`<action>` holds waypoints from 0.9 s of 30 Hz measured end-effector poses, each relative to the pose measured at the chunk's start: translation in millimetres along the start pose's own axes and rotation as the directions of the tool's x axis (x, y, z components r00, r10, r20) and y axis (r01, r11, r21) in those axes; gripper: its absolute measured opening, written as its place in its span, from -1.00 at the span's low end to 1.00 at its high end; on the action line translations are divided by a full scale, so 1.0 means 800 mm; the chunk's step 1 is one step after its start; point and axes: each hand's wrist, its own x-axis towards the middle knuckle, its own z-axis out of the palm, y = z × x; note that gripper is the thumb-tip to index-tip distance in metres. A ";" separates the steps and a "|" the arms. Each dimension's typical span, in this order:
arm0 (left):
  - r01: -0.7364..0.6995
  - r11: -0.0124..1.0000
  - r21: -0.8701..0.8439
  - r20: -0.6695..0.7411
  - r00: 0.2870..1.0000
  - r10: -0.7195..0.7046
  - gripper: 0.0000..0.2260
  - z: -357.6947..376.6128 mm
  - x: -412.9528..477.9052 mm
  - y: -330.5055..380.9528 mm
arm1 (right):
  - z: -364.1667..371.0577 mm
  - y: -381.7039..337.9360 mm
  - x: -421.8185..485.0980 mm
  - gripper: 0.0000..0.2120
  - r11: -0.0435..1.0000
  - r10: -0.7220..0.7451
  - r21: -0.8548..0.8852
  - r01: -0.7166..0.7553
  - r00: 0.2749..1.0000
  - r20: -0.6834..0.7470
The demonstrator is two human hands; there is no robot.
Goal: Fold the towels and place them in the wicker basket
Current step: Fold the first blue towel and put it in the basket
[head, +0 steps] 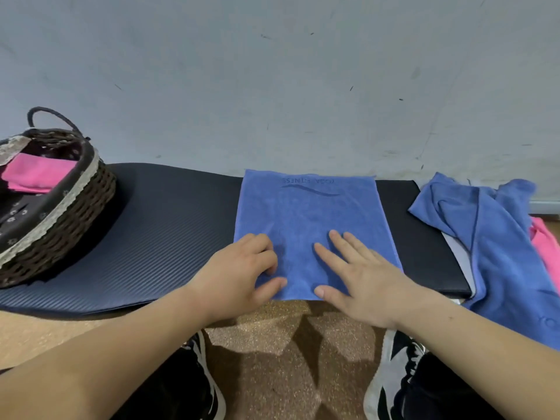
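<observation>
- Dark ribbed exercise mat (169, 237) spread along the foot of a scuffed pale grey wall (272, 71), speckled brown floor (272, 344) in front of it.
- Left hand (239, 274) resting on the near left corner of the flat blue towel (309, 219), fingers curled and thumb pressed along the near hem, pinching that edge rather than lying loose.
- Right hand (360, 280) laid palm down on the near right part of the same towel, fingers spread and straight, gripping nothing, thumb close to the near hem.
- Both hands well inside the towel's near half, a bare strip of cloth between them.
- Flat blue towel lying smooth on the mat as a tall rectangle, far edge touching the base of the wall, near edge hanging just over the mat's front lip; dark printed lettering and a wave mark near the far edge, upside down from this side.
- Crumpled blue towel (497, 247) heaped at the right end of the mat, apart from the flat one, spilling over the mat's corner toward the floor.
- Pink cloth (545, 241) poking out from behind that heap at the right border.
- Wicker basket (72, 213) on the left end of the mat, well apart from the hands, dark weave with a pale lace band round the rim and a looped handle at the back.
- Folded pink towel (36, 174) lying inside the basket on its dark flowered lining.
- Black and white sneakers (394, 383) on the floor below the forearms.
</observation>
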 end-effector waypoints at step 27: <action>0.361 0.873 -0.327 0.133 0.933 -0.335 -0.85 -0.082 -0.045 -0.018 | -0.002 0.106 -0.056 -0.88 0.854 0.148 0.521 -0.017 0.966 -0.211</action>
